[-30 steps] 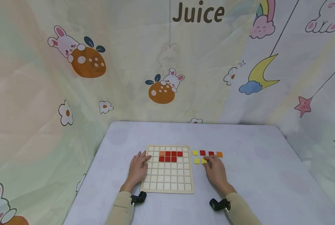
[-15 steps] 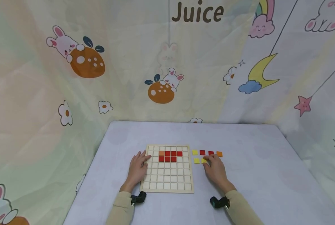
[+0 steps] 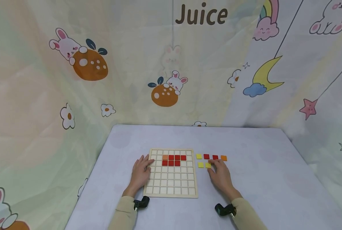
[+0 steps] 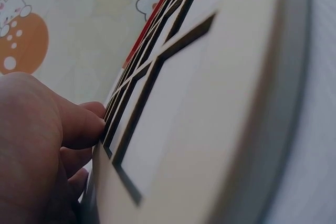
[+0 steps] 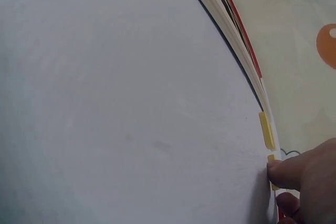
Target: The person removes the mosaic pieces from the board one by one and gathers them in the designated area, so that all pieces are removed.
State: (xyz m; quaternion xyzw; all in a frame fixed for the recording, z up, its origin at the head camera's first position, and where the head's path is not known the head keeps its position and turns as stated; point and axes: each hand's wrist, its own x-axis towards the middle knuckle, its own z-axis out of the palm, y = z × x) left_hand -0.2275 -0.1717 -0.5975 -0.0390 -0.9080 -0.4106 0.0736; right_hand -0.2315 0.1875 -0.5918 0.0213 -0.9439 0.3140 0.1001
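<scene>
Seven tiles (image 3: 171,163) sit in the wooden board (image 3: 171,196): four in one row, a light orange one (image 3: 165,157) leading three reds, and three more reds in the row nearer the person. Judging by count, the layout is just over half done, since six others lie off the board along its right side. Of these, a yellow tile (image 3: 199,156), two red tiles (image 3: 206,156) and an orange tile (image 3: 224,158) make the far row; two yellow tiles (image 3: 201,164) make the near one. The right hand (image 3: 221,176) has thumb and fingers pinched on the outer near yellow tile (image 3: 207,165), which remains to be set in a cell. The left hand (image 3: 140,174) rests at the board's left edge, fingers relaxed and slightly apart, seemingly steadying it. Beneath spreads the pale bench (image 3: 251,179); beyond, a cartoon-printed backdrop (image 3: 130,48)
</scene>
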